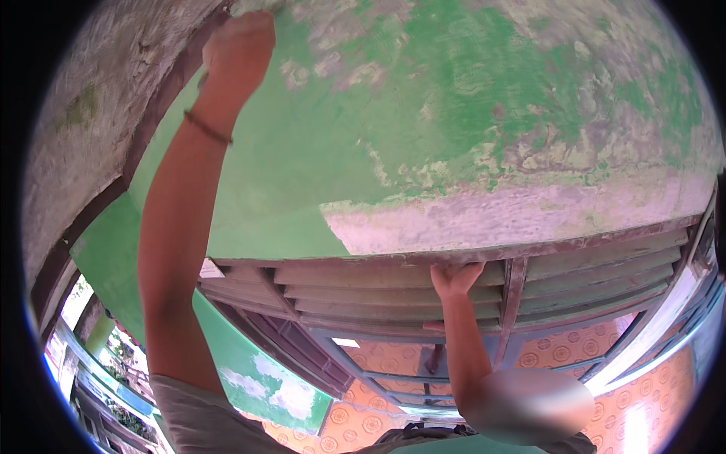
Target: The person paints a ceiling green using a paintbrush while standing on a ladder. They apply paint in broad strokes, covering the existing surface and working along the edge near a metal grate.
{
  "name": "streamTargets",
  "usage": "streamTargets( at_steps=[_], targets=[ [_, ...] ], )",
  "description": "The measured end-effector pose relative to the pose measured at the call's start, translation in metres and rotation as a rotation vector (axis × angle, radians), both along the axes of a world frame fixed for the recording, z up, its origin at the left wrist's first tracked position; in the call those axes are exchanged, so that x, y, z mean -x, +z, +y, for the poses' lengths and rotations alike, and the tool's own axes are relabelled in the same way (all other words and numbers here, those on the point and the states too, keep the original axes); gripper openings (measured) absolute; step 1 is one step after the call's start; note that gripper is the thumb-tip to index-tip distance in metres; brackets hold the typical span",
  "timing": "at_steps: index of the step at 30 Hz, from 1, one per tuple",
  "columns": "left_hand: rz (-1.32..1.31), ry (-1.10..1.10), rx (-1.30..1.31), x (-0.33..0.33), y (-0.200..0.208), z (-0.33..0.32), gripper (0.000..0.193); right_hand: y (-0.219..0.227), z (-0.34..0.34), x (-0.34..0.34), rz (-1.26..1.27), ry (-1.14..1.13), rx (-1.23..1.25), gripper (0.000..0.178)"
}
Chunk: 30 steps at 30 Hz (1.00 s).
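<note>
My left arm reaches high at the upper left, a thin dark band round its wrist. My left hand (240, 51) is a closed fist against the top of the wall, near the dark ceiling trim (144, 144). Whatever it holds, if anything, is hidden behind the fist and blurred. Lower down, right of the middle, my right hand (454, 280) grips the wooden frame (484, 253) above the louvred slats (363, 293). Its thumb and outer finger are spread, and the other fingertips are hard to see. The green wall (302, 166) has peeling paint and bare pinkish plaster (522, 219).
The rough ceiling (83, 98) meets the wall at the left. A wooden post (512, 295) divides the slats. Far below lies an orange patterned tile floor (561, 348), seen past blue rails (401, 377). Brown panelled shutters (291, 337) stand beside another green wall patch.
</note>
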<state>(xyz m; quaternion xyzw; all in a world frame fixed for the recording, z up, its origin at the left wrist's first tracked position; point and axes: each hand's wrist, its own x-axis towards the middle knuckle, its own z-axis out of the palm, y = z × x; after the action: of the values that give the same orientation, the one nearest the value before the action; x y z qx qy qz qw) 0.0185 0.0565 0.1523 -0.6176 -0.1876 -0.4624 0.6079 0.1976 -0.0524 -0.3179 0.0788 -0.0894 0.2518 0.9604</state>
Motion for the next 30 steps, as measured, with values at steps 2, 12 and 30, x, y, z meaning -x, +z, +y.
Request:
streamTargets(
  at_steps=[2,12,30],
  targets=[
    [0.012,-0.022,0.010,0.005,0.000,0.004,0.016,0.000,0.000,0.002,-0.004,-0.001,0.042,0.063],
    [0.003,-0.019,0.044,0.003,-0.035,-0.005,0.010,-0.005,-0.001,-0.005,0.018,0.021,0.009,0.059],
    [-0.057,-0.006,0.206,-0.015,-0.033,-0.009,0.018,-0.002,-0.011,-0.005,-0.007,0.026,-0.038,0.058]
  ],
)
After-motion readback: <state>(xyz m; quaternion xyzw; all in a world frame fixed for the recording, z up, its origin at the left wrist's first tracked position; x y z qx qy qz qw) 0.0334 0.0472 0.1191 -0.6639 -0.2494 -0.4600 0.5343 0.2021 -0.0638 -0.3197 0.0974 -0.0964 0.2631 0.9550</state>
